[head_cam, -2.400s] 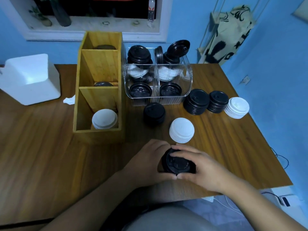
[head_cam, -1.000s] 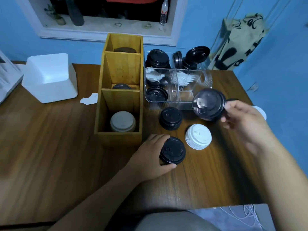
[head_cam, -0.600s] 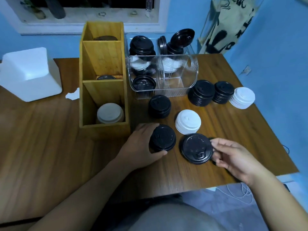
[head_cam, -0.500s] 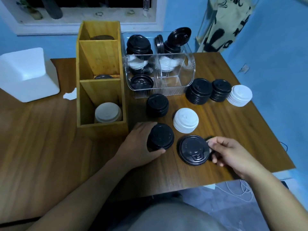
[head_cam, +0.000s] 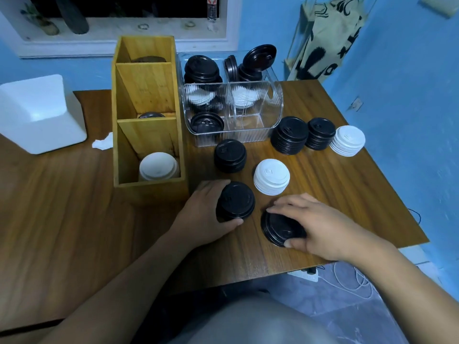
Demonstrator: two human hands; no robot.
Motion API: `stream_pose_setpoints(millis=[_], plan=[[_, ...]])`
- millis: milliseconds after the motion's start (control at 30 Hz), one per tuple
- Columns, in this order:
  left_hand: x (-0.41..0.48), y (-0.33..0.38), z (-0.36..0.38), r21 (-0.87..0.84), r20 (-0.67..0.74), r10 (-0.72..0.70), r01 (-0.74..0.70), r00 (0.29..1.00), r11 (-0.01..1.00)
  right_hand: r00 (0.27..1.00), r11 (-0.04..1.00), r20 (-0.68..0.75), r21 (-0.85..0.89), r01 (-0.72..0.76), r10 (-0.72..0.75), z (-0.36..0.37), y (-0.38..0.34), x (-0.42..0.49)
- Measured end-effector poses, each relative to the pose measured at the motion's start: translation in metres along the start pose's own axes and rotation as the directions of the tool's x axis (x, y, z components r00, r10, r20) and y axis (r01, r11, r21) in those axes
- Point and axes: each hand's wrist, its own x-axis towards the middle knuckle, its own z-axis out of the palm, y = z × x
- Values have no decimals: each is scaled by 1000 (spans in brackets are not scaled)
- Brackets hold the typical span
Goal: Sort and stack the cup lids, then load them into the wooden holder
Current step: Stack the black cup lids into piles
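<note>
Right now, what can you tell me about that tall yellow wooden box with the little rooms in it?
The yellow-brown wooden holder is a long, open-topped box of planks, standing on the brown wooden table. Slanted wooden dividers split it into three compartments in a row. The nearest holds a stack of white plastic lids; the middle one shows the rim of a dark lid, the far one a second dark lid. A clear plastic organiser stands close on its right.

Black lids (head_cam: pixel 237 199), white lids (head_cam: pixel 271 176), brown grained table (head_cam: pixel 74 207), honey-yellow holder (head_cam: pixel 149 188), clear ribbed bin (head_cam: pixel 258 137), blue wall (head_cam: pixel 409 120), cream cloth (head_cam: pixel 330 33) with black blotches
</note>
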Motion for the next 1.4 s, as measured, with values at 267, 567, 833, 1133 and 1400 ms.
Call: stream_pose_setpoints(millis=[267, 567, 833, 1133, 1400], plan=[[0, -1, 0, 2, 1, 6, -6, 1000, 1000, 991, 989, -57, -70, -129, 125, 8, -2, -14], [0, -1, -1, 6, -3, 17, -17, 1000, 1000, 952, 970, -271, 231, -78, 141, -3, -4, -19], [1, 1, -1, -33, 31, -22, 23, 999, 999, 917, 985, -363, 114, -130, 163, -21, -44, 33], [3, -1, -2, -68, 71, -42, 47, 997, 997, 970, 996, -226, -14, -90, 85, -5, -62, 84], [2, 0, -5, -82, 70, -25, 31, 997, 996, 985, 993, -160, -82, -81, 67, -3, -65, 92]])
